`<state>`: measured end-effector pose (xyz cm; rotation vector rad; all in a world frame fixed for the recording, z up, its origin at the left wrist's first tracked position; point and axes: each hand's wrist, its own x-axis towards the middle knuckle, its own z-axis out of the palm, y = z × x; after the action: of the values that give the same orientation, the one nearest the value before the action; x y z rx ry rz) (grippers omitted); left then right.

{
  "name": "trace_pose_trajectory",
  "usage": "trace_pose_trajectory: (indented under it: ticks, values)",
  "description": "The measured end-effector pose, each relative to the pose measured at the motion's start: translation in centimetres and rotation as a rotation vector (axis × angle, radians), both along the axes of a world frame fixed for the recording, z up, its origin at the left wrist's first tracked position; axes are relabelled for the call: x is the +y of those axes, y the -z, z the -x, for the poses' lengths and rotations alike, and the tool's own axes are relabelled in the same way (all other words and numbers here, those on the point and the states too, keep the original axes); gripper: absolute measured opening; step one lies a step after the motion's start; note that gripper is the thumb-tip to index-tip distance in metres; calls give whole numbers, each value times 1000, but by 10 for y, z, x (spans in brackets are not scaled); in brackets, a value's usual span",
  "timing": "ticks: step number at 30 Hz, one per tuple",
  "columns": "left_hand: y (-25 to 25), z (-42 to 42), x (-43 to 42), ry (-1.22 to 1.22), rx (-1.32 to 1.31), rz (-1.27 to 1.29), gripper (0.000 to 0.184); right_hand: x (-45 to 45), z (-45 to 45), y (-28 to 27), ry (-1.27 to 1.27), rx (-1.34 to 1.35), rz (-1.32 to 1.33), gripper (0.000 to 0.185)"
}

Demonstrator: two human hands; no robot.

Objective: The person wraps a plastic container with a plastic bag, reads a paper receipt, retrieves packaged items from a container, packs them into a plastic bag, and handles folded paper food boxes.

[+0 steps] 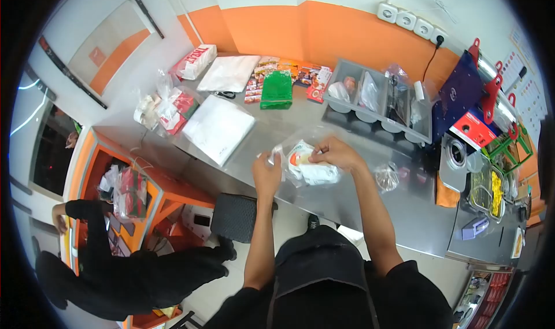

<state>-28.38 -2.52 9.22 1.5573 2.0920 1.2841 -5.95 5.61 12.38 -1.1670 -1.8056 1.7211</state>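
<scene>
A clear plastic bag [334, 179] lies over the steel counter in front of me, with a white packet [321, 174] inside or under it; I cannot tell which. The packet carries orange and green print. My left hand [267, 173] pinches the bag's left edge between closed fingers. At the packet's upper right, my right hand [338, 154] is closed, fingertips on the packet or the plastic around it. Its palm side is hidden. Right of my forearm rests a small crumpled clear plastic bag [387, 177].
A grey divided bin [378, 114] stands at the back right. White stacks [218, 128], a green packet [276, 90] and bagged goods [171, 109] sit back left. Another person in black [144, 280] bends by an orange cabinet [173, 181]. A dark stool [233, 216] stands below the counter.
</scene>
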Motion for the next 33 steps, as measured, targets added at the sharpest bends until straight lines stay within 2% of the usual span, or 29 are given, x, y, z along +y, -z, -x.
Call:
trace_pose_trajectory:
  ticks: [2,4,6,7,8,9,10,12,13,15,16,18,19,21,22,24,25,27,28,30,31,33]
  values:
    - [-21,-3,-11,53,-159,-67,32,23,5,10,24,-87,-64,18]
    - [-42,-7,-17,89,-151,20,30,27,12,10,44,-183,-106,21]
    - [-43,-8,-15,137,-134,102,28,21,36,-15,32,-49,-268,19]
    - [-41,-8,-11,140,-97,8,26,21,48,-1,40,-51,-257,19]
    - [-40,-7,-7,147,-59,-88,24,20,60,22,4,-88,-359,20]
    - [-44,-5,-5,165,-57,-80,24,16,71,35,-28,-124,-462,21]
    - [-52,-3,-2,161,-44,-68,22,10,79,36,-6,-126,-454,21]
    - [-61,-1,5,172,-39,-51,21,2,90,35,155,-307,-629,30]
    - [-64,3,8,195,-32,-64,19,-2,95,37,170,-314,-613,30]
    - [-72,9,13,232,-30,-79,18,-2,100,38,243,-328,-804,45]
    - [-76,12,14,202,-35,-117,18,-3,101,37,263,-336,-801,45]
    - [-77,18,20,174,-79,-202,17,-8,98,35,425,-605,-831,58]
    - [-76,21,22,201,-84,-202,17,-8,93,41,449,-618,-824,58]
    - [-75,29,24,156,-56,-208,17,-8,85,58,323,-211,-510,62]
    - [-77,32,24,158,-98,-159,14,-12,77,52,342,-215,-498,62]
    - [-72,43,30,158,-107,-151,14,-21,49,11,250,-522,-758,57]
    - [-70,45,32,139,-117,-150,14,-20,36,-15,249,-527,-752,57]
    - [-76,42,35,168,-143,-106,15,-12,12,-56,136,-845,-240,53]
    - [-73,42,36,219,-160,-124,15,-6,4,-46,136,-843,-240,53]
    - [-72,41,42,275,-171,-147,16,9,-6,-10,-25,-812,-619,55]
    - [-70,42,42,297,-129,-135,16,13,1,0,-22,-810,-619,55]
    - [-73,38,36,326,-88,-116,17,17,31,16,-217,-348,-874,61]
